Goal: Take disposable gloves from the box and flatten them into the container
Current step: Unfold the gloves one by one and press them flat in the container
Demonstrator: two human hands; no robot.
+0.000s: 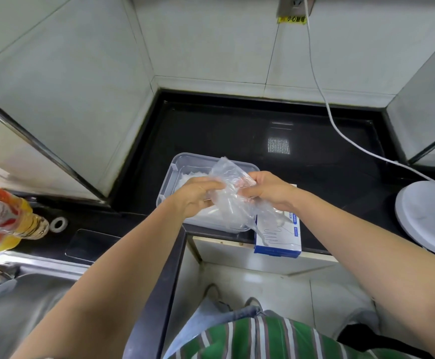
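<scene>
A clear plastic disposable glove hangs crumpled between both hands, above the container. My left hand pinches its left side and my right hand grips its upper right edge. Below them sits a clear rectangular plastic container on the black counter, with a pile of white translucent gloves inside, partly hidden by my hands. The blue and white glove box lies at the counter's front edge, right of the container, under my right wrist.
A white round fan base stands at the right, its white cable running up to a wall socket. At the left are an orange-labelled oil bottle, a steel sink and a small white ring. Tiled walls enclose the counter.
</scene>
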